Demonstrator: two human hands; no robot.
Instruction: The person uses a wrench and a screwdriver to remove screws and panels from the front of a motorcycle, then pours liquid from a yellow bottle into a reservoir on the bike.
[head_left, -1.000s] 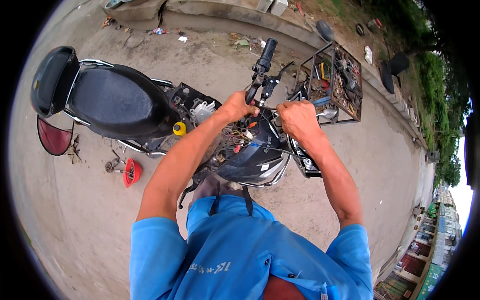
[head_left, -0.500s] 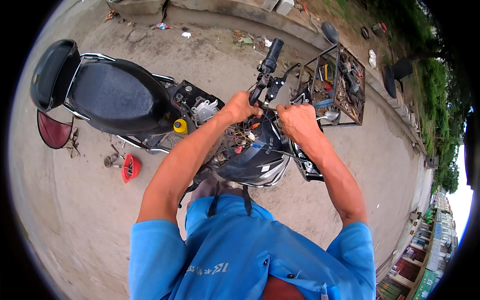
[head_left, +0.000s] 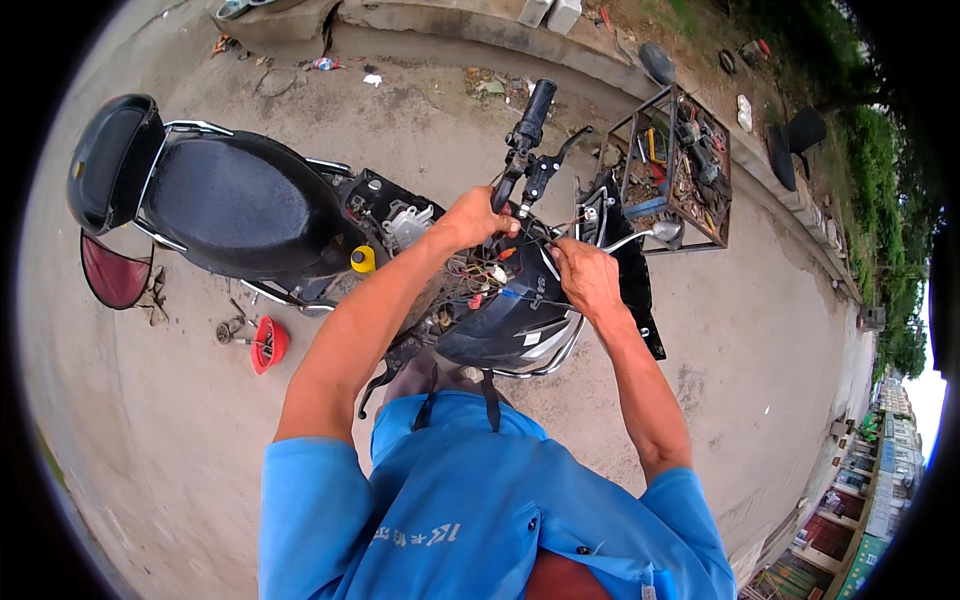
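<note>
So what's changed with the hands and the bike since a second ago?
The right hand has moved toward the blue shirt; the black front panel has shifted right. The left hand stays at the handlebar; the seat, yellow bottle and red bowl stay put.

Ok, so what I can't make out: the fingers of my left grip [head_left: 482, 217] are mostly tucked behind the hand, and whatever my right grip [head_left: 588, 274] might be pinching is too small to tell. My left forearm [head_left: 365, 325] blocks part of the scooter [head_left: 362, 205], plus most of the handlebar's near side, just a lever [head_left: 372, 393] poking out. Wires [head_left: 478, 272]? Too tangled to trace. Bits in the red bowl [head_left: 281, 345] are anyone's guess. My blue shirt [head_left: 460, 490] gets chopped by the bottom edge, green signboard [head_left: 862, 568] by the dark rim.
</note>
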